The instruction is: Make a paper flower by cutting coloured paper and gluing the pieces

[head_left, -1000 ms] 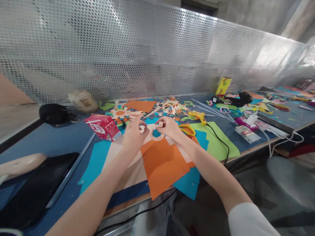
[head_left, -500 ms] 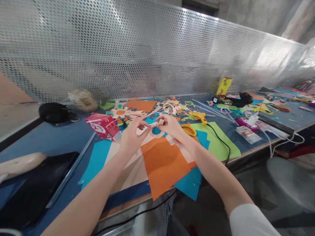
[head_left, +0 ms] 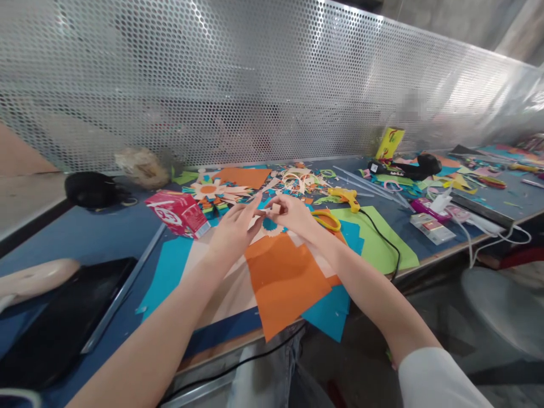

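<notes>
My left hand (head_left: 232, 231) and my right hand (head_left: 292, 215) meet over the middle of the blue table. Between thumb and finger my right hand pinches a small pale paper strip (head_left: 276, 209). The left thumb and fingertips close on the strip's other end, with some left fingers stretched out above it. Just under the fingertips lies a pale fringed paper ring with a blue centre (head_left: 270, 225), partly hidden by the hands. Overlapping orange paper sheets (head_left: 284, 283) and blue sheets (head_left: 165, 266) spread below my wrists.
Left of my hands stands a red carton (head_left: 177, 214). Paper flowers (head_left: 208, 190) and scraps (head_left: 300, 180) lie behind. Yellow-handled scissors (head_left: 327, 221) and a yellow glue gun (head_left: 345, 197) with a black cord are on the right. A perforated metal panel (head_left: 238, 85) borders the back.
The left fingers have straightened and lifted, now covering more of the pale strip. The right hand stays nearly in place, still pinching. The camera view has shifted slightly.
</notes>
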Action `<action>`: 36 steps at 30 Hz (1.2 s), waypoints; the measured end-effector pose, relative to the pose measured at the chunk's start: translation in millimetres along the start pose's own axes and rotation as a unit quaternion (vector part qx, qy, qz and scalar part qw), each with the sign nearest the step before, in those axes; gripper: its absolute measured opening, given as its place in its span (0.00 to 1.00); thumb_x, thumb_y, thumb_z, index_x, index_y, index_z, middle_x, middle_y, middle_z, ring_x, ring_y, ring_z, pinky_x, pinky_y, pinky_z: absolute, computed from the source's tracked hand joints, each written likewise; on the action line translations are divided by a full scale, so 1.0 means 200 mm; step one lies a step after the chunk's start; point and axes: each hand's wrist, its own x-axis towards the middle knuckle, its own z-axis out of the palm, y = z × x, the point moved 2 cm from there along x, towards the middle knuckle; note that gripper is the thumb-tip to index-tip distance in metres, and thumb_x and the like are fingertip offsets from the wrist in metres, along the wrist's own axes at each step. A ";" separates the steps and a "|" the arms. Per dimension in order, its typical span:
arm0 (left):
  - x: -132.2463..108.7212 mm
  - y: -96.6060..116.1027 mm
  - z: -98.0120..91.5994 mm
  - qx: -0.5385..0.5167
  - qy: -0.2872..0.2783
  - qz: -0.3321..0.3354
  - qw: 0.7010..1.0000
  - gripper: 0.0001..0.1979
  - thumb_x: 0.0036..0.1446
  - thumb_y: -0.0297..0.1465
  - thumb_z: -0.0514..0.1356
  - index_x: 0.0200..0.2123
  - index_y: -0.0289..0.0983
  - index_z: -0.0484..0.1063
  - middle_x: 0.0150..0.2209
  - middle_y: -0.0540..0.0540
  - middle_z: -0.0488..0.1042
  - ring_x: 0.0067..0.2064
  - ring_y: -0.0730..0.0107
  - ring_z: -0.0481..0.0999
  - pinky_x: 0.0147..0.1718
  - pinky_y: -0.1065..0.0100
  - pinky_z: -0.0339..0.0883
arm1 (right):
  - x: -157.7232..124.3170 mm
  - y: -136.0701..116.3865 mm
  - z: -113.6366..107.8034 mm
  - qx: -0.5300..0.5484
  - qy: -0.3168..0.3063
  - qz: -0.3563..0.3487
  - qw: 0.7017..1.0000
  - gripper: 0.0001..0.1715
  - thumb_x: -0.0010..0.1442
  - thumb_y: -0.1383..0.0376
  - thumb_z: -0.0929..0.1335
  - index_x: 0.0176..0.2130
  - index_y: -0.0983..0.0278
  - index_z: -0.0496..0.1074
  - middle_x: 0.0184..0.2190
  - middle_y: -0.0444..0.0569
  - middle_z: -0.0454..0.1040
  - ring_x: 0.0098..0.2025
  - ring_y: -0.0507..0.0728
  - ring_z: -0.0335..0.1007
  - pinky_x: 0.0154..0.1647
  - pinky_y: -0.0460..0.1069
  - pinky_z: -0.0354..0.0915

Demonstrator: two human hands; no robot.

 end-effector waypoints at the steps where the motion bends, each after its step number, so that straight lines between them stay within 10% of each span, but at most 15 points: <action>1: 0.00 0.00 0.00 0.004 0.001 0.006 1.000 0.26 0.57 0.29 0.52 0.59 0.38 0.52 0.33 0.46 0.76 0.39 0.62 0.72 0.39 0.63 0.68 | 0.00 0.00 0.00 -0.003 0.000 0.000 1.000 0.09 0.46 0.69 0.65 0.32 0.64 0.67 0.24 0.40 0.64 0.27 0.49 0.60 0.28 0.44 0.59; 36: 0.02 0.05 0.01 0.032 -0.025 -0.012 0.999 0.30 0.54 0.26 0.52 0.60 0.35 0.47 0.33 0.44 0.75 0.37 0.59 0.71 0.40 0.58 0.66 | 0.00 0.01 0.02 0.063 0.002 0.071 0.995 0.10 0.43 0.71 0.66 0.31 0.65 0.67 0.19 0.37 0.60 0.22 0.47 0.57 0.22 0.42 0.54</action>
